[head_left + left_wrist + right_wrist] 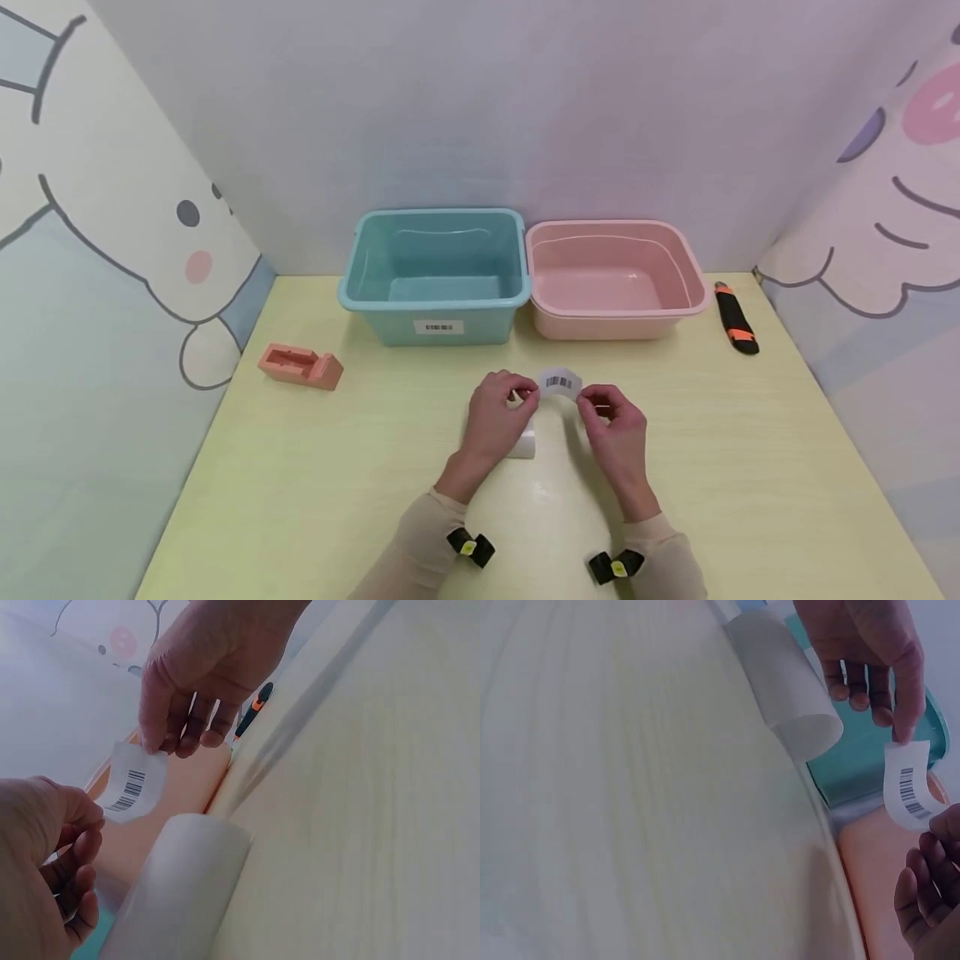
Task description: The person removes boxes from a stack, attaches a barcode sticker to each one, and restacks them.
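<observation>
Hands (498, 417), barcode label (560, 383) lengthwise between them

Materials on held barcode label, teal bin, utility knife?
Held barcode label: maybe paper or film, matte; bends, no glare. Teal bin: likely molded plastic, satin; smooth, rounded edges. Utility knife: black and orange, probably plastic or rubber; finish unclear.

A yellow wood-grained table (750, 467) carries a rectangular teal plastic bin (489, 326). Right of it are a pink plastic tub (615, 327), then a black-and-orange utility knife (736, 318); left, a salmon hollowed block (321, 372); in front, a white cylindrical roll (523, 445).
</observation>
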Motion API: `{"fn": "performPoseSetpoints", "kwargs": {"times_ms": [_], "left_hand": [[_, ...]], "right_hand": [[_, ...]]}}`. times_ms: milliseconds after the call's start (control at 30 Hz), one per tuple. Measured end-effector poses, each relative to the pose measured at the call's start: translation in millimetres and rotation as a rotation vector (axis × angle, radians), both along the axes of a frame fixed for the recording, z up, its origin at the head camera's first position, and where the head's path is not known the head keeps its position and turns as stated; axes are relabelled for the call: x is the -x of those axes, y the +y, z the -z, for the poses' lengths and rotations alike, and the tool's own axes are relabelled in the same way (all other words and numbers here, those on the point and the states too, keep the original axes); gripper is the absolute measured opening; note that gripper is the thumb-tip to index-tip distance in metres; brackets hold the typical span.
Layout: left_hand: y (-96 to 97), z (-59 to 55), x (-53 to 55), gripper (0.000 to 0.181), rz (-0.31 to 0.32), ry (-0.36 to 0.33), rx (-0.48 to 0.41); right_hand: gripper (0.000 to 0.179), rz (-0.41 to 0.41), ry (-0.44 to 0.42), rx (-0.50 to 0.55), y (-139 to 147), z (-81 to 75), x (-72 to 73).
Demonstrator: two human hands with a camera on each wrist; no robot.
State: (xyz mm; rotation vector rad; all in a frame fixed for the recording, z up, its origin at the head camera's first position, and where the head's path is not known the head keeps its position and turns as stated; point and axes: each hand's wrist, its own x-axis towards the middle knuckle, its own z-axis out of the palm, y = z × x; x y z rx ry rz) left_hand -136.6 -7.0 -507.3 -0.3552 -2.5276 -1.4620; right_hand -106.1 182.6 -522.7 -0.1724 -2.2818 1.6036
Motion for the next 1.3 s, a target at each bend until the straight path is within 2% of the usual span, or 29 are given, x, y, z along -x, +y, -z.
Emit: {"fn": "performPoseSetpoints", "kwargs": {"times_ms": [167, 367, 533, 800, 967, 1300], "left_hand": [[23.4, -1.6, 14.6, 0.005, 0.011, -0.009, 0.110], [45.4, -0.8, 33.4, 0.005, -0.018, -0.040, 0.195], [63.4, -2.0, 49.0, 0.006, -0.023, -0.069, 0.188], [85.4, 0.1, 69.0, 0.008, -0.035, -0.061, 0.138], [93.2, 3.9, 74.8, 0.010, -0.054, -0.073, 0.120], [104.2, 9.2, 80.0, 0.011, -0.096, -0.082, 0.057]], "right_hand": [[0.004, 0.100, 0.030, -0.097, 9.9, 0.2, 8.3], [0.006, 0.170, 0.023, -0.135, 25.8, -1.9, 24.1], [0.007, 0.213, 0.040, -0.143, 39.0, -5.1, 38.7], [0.011, 0.262, 0.031, -0.127, 54.0, -3.2, 59.7], [0.012, 0.293, 0.005, -0.106, 59.7, 1.9, 69.2], [0.014, 0.319, 0.022, -0.042, 60.6, 5.3, 77.6]]}}
